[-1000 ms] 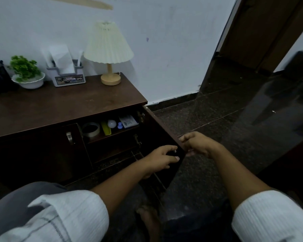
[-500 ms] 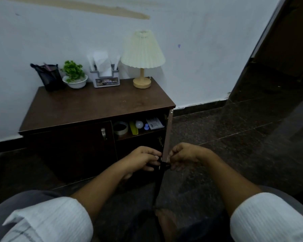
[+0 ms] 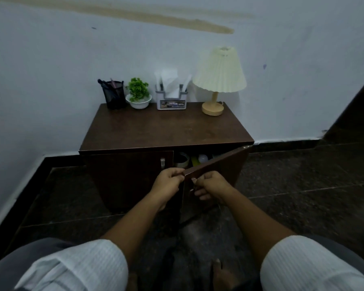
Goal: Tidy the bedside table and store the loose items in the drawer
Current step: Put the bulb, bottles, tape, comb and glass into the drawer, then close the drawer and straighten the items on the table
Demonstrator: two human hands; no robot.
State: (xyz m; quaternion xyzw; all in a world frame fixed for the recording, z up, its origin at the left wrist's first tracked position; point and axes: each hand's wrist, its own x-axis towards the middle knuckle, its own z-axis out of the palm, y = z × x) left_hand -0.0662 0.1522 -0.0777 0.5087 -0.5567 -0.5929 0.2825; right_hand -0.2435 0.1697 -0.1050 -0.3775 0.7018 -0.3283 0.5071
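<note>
Head view, single entry.

Item 1, bedside table [image 3: 166, 131]: dark wood, against the wall. Its front half is bare; what stands on it is lined along the back edge, which I judge deliberate, to keep the surface free.

Item 2, back row, left to right: pen holder [image 3: 113, 94] of black mesh, potted plant [image 3: 138, 93] in a white bowl, tissue holder [image 3: 172, 97], lamp [image 3: 219, 80] with pleated shade. All upright, the first three close together, the lamp a little apart.

Item 3, right door [image 3: 216, 166]: partly open, hinged at the right, free edge toward me. The left door [image 3: 130, 175] is shut.

Item 4, loose items, stored inside on the shelf behind the gap: tape roll [image 3: 180, 161], a yellow object [image 3: 194, 161], a white ball [image 3: 203, 158]. More may lie behind the door; hidden.

Item 5, my left hand [image 3: 168, 183]: fingers curled closed over the door's free edge near the top corner, to steady it.

Item 6, my right hand [image 3: 210, 189]: closed on the door's outer face at the handle, though the handle itself is mostly covered. Two hands on one door suggests I am guiding it shut gently.

Judgement: task near its end; only closing the door appears to be left.
</note>
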